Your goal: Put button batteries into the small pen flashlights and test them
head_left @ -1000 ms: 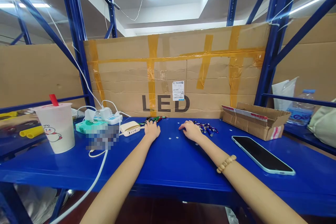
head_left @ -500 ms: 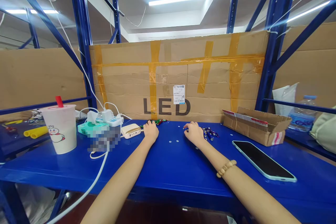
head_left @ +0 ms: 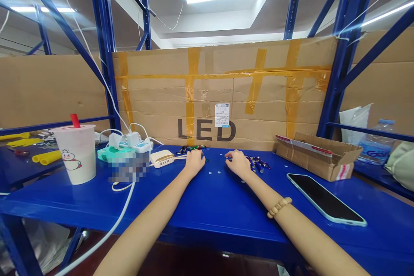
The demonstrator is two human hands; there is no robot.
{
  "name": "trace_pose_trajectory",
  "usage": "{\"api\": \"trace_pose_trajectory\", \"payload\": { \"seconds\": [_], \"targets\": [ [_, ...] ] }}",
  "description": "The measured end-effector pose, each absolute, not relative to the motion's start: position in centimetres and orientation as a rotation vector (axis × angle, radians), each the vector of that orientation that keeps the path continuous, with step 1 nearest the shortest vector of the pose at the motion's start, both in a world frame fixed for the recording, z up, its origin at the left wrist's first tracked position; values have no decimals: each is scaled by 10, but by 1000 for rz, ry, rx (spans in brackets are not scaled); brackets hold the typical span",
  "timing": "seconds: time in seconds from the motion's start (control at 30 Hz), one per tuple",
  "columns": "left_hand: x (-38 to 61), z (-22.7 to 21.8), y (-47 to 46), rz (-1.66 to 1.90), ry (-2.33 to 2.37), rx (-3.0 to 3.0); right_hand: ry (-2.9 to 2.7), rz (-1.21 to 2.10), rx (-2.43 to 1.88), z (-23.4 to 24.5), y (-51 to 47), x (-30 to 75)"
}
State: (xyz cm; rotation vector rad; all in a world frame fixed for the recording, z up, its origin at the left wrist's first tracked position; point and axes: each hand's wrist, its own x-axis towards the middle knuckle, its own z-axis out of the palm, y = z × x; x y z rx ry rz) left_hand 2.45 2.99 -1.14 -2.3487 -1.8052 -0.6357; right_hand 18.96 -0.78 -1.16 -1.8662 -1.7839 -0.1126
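My left hand (head_left: 195, 162) rests low over the back of the blue table, fingers curled downward. A bit of green shows at its right edge, apparently from a small shiny piece in the fingers. Just behind lie several small shiny pieces (head_left: 201, 147) in green, red and dark colours. My right hand (head_left: 238, 164) is to the right, with thumb and fingers bent together around something dark and mostly hidden. Beside its knuckles is a pile of small shiny blue and purple pieces (head_left: 259, 164). Their exact kind is too small to tell.
A white cup with a red straw (head_left: 73, 155), plugs on a power strip (head_left: 142, 145) and a white-gold device (head_left: 162, 158) stand at left. To the right are a phone (head_left: 325, 198) and an open cardboard box (head_left: 318, 155). Cardboard sheeting (head_left: 155, 99) closes the back.
My left hand has moved right, away from the white-gold device, uncovering more of the coloured pieces behind. My right hand has barely moved. The view has shifted slightly.
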Motion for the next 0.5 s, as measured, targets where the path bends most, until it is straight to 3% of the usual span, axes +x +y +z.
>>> {"api": "trace_pose_trajectory", "payload": {
  "seconds": [0.23, 0.5],
  "targets": [
    [29, -17, 37, -1131, -1765, -2473, -1822, -46, -1723, -13, -2, 190],
    [19, -14, 32, -863, -1686, -2437, -2039, -36, -1660, -12, -9, 188]
  ]
}}
